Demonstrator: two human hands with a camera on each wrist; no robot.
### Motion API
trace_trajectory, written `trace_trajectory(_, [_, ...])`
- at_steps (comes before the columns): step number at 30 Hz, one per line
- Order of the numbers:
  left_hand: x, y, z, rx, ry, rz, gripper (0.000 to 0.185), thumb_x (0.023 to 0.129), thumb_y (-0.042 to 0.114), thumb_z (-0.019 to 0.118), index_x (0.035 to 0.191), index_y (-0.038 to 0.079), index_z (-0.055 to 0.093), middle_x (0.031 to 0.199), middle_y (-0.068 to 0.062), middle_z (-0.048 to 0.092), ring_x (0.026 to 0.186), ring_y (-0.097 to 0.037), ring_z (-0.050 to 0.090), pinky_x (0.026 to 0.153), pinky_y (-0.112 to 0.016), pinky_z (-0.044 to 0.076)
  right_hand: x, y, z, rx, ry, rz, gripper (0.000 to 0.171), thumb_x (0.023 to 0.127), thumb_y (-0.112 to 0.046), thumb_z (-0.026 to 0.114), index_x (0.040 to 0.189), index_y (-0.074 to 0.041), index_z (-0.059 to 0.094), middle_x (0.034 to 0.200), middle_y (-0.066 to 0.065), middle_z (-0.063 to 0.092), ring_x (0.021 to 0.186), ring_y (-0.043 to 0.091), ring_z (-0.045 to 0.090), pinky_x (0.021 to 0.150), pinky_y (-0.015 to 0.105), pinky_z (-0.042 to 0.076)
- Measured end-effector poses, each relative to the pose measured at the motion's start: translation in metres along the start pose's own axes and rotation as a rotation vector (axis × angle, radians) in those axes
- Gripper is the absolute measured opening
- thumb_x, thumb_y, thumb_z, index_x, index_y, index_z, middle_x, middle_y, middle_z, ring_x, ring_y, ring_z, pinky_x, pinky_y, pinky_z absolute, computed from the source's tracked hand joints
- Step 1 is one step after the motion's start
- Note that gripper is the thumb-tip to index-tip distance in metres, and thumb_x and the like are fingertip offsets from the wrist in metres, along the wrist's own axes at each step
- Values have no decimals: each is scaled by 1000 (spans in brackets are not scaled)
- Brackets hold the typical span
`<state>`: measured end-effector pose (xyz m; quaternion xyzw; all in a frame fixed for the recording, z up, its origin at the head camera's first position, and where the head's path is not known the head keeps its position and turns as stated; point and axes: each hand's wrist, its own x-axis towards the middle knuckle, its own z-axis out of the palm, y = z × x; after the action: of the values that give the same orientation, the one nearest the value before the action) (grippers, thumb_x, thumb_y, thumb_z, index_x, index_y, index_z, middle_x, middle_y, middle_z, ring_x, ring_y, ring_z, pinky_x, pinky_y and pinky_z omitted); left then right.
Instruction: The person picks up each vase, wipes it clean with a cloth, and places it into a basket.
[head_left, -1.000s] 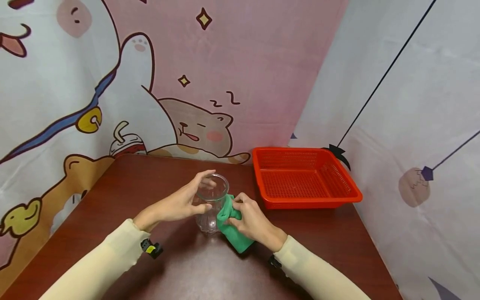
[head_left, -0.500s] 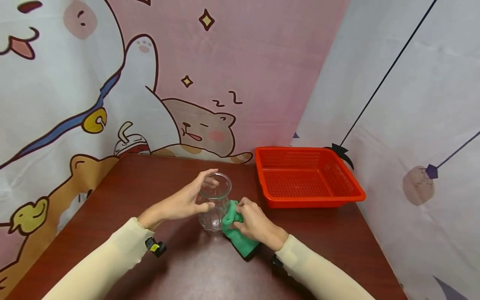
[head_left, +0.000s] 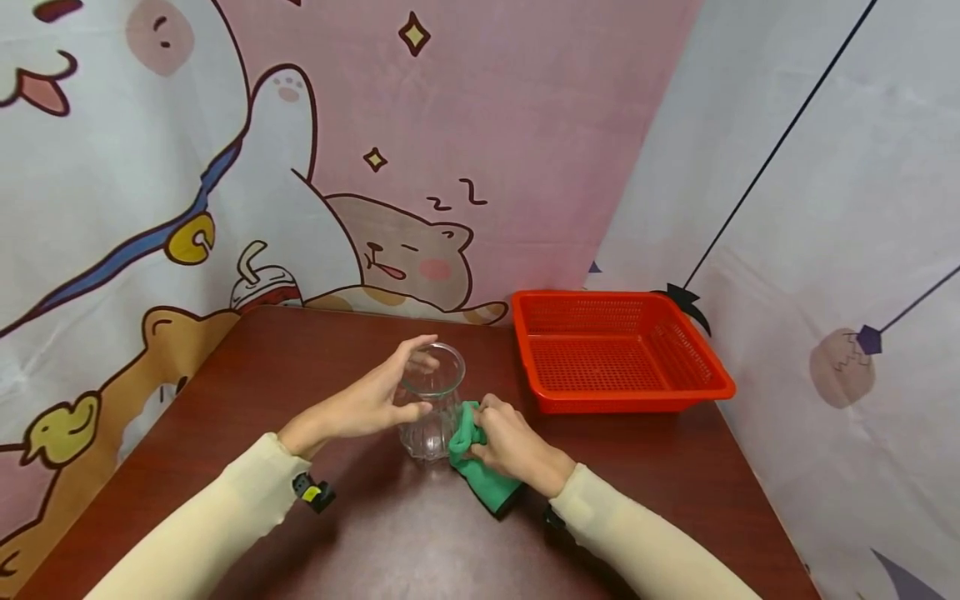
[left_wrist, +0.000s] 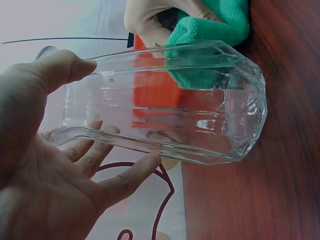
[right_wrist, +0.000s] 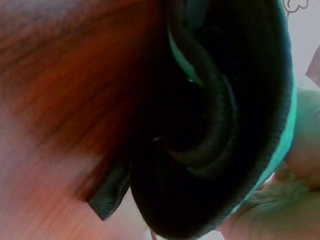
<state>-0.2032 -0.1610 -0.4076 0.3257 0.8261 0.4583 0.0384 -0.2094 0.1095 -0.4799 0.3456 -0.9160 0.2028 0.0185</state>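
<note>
A clear faceted glass vase (head_left: pixel 431 437) stands upright on the table. My left hand (head_left: pixel 363 404) holds it near the upper part, with thumb on the near side and fingers round the far side. In the left wrist view the thumb lies on the vase (left_wrist: pixel 200 117) just below its flared neck. My right hand (head_left: pixel 517 446) grips a bunched green cloth (head_left: pixel 483 479) right beside the lower right of the vase. The cloth (right_wrist: pixel 200 210) nearly fills the right wrist view with its dark underside, and fingers of the right hand (right_wrist: pixel 305 145) show at the edge.
A red perforated plastic basket (head_left: pixel 607 367) sits at the back right of the dark wooden table (head_left: pixel 360 533). Behind stands a cartoon-printed curtain (head_left: pixel 525 150), close to the table's back edge.
My right hand has drawn the cloth slightly down and away from the vase's upper side. The left hand keeps its place round the vase. The head view has shifted slightly.
</note>
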Motion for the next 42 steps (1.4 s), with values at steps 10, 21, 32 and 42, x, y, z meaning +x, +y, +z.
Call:
trace_trajectory(10, [1, -2, 1, 3, -2, 34, 93, 95, 11, 76, 163, 27, 15, 144, -6, 50, 135, -34, 49, 99, -47, 49, 1, 1, 0, -18, 9, -14, 25, 80, -23, 92, 86, -16, 69, 92, 2, 56, 79, 17, 60, 65, 29, 53])
trace_trajectory(21, [-1, -2, 0, 10, -11, 11, 94, 95, 13, 77, 162, 31, 14, 144, -2, 49, 136, -27, 49, 100, -44, 50, -1, 0, 4, 22, 6, 32, 28, 80, -22, 92, 98, -12, 74, 100, 4, 61, 83, 16, 62, 69, 26, 53])
trace_trajectory(32, [3, 1, 0, 10, -22, 15, 95, 94, 12, 77, 162, 31, 13, 144, -3, 50, 136, -32, 49, 98, -47, 49, -3, 3, 1, 56, 25, 68, 34, 78, -20, 92, 107, -11, 76, 99, 1, 61, 88, 15, 61, 73, 26, 53])
trace_trajectory(42, [1, 0, 0, 4, -20, 12, 97, 93, 9, 77, 162, 32, 13, 144, -2, 49, 137, -31, 48, 102, -47, 48, -2, 2, 3, 68, 39, 70, 37, 79, -21, 92, 110, -9, 76, 98, 0, 63, 89, 13, 60, 75, 26, 52])
